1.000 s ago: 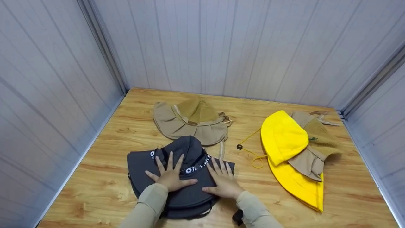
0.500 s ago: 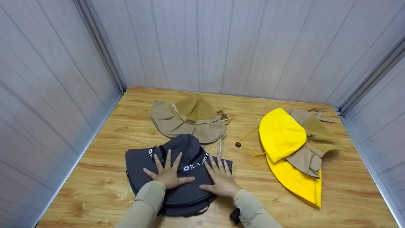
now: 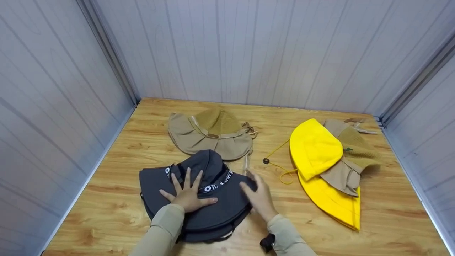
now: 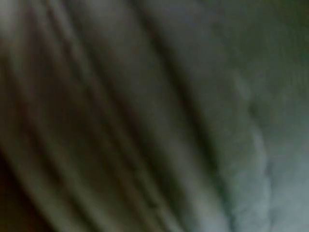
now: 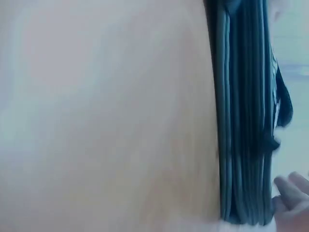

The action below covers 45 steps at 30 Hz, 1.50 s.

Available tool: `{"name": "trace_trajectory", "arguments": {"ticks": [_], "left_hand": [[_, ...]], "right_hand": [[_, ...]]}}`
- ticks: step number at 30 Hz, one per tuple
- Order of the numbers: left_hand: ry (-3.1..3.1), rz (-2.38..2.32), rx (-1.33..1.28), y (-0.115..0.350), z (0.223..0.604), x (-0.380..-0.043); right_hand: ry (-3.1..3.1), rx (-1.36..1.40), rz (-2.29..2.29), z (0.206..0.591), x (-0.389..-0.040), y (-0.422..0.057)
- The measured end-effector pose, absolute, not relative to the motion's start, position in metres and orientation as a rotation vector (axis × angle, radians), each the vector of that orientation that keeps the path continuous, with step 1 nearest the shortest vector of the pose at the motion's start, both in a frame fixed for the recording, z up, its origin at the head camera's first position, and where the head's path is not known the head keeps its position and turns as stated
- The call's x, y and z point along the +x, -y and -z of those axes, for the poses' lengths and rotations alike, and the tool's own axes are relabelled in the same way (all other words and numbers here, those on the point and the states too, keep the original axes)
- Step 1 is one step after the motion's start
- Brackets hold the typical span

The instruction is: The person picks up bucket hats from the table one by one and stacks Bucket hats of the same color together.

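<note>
A dark grey bucket hat (image 3: 220,209) lies flattened and folded at the front middle of the table, its lettered band facing up. Several stacked fabric layers (image 5: 244,121) show edge-on in the right wrist view. My left hand (image 3: 190,199) rests on the hat with fingers spread. My right hand (image 3: 261,195) is turned at the brim's right corner, thumb over the fabric, fingers at the outer edge. In the right wrist view, relaxed fingers (image 5: 289,191) sit beside the stack's end. Only blurred folds of pale cloth (image 4: 145,116) fill the left wrist view.
Behind the dark hat lies a beige hat (image 3: 220,142) with a knitted crown and ties. At the right, a yellow hat (image 3: 314,149) with a cord overlaps another beige hat (image 3: 343,174) and a second yellow piece (image 3: 330,202). Panelled walls (image 3: 227,53) enclose the wooden table (image 3: 106,199).
My right hand has lifted from lying flat on the brim and moved to its right corner, turning on its side. My left hand stays spread on the hat. The view shifts slightly.
</note>
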State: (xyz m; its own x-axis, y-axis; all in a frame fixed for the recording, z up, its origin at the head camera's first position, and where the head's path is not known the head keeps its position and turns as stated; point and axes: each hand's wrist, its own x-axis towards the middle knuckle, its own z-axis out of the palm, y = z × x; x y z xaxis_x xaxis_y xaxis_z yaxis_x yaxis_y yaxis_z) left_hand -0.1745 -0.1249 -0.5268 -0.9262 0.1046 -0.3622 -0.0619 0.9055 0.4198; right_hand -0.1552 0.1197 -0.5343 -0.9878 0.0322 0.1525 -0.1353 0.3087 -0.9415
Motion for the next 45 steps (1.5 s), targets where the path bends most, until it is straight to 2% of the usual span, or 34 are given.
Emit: {"name": "trace_trajectory", "arguments": {"ticks": [10,15,19,31,38,45], "left_hand": [[-2.688,-0.635,0.031,0.125,0.525,-0.173],[-2.695,-0.627,0.026,0.123,0.521,-0.170],[-2.702,-0.623,0.037,0.121,0.521,-0.171],[-2.693,-0.629,0.055,0.124,0.521,-0.171],[-2.677,-0.639,0.060,0.129,0.519,-0.169],[-2.686,-0.649,0.053,0.132,0.518,-0.168]], "right_hand": [[1.756,-0.665,-1.914,0.518,-0.181,-0.190],[1.622,-0.874,-1.750,0.523,-0.185,-0.225],[1.621,-0.984,-1.817,0.528,-0.186,-0.245],[1.846,-1.164,-1.846,0.527,-0.198,-0.273],[1.932,-1.088,-1.825,0.531,-0.200,-0.281],[1.803,-0.970,-2.067,0.531,-0.201,-0.288]]}}
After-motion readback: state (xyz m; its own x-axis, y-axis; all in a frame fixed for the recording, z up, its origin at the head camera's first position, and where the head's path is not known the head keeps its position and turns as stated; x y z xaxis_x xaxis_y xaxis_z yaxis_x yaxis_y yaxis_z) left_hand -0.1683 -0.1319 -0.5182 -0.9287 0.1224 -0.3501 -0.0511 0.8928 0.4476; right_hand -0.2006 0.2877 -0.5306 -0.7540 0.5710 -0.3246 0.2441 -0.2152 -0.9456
